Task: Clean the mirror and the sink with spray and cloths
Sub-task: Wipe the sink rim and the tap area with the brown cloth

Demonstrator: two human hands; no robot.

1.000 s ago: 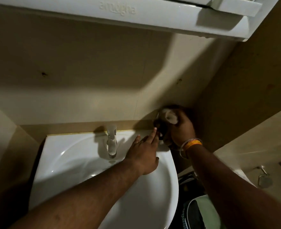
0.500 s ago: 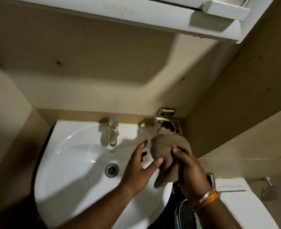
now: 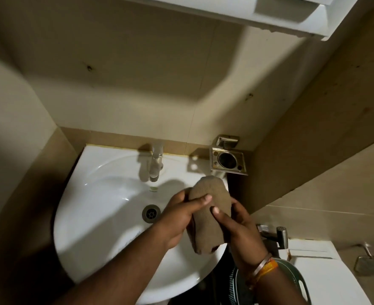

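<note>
Both hands on the cloth (image 3: pixel 210 213) right now. My left hand (image 3: pixel 177 219) has it from the 9 o'clock side, thumb laid across the front, fingers curled round behind. Right hand (image 3: pixel 236 227) grips it from 3 o'clock, thumb pressed on the front too. The cloth's a brown bunched-up roll, standing more or less upright between the two hands, top end poking out above the thumbs, bottom end hanging below the palms.

All this is over the sink (image 3: pixel 98 216), at its 3 o'clock rim. Drain (image 3: pixel 151 213) sits just at 9 o'clock from my left hand. Tap (image 3: pixel 156 161) is at the basin's 12 o'clock, against the wall. A metal holder (image 3: pixel 228 160) is fixed on the wall at 12 o'clock from the cloth, close but not touching it.

Bangles (image 3: pixel 264 266) on my right wrist. Further out at 4 o'clock there's a white cistern (image 3: pixel 327 278) with a jet spray (image 3: pixel 280 235) just above it. White cabinet (image 3: pixel 247 12) underside runs along the top edge.
</note>
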